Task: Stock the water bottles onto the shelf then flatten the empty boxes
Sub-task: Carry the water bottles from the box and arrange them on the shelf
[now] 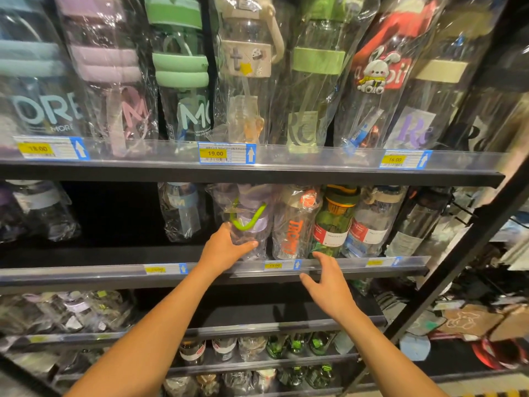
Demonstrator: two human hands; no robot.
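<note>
The middle shelf [114, 272] is pretty packed with bagged bottles [372, 224] on its right half. A purple bottle [253, 222] is stood near the shelf's front edge, gripped low down by the left hand [226, 247]. The right hand [329, 285] is held just off that edge, fingers spread loose, nothing grabbed.
</note>
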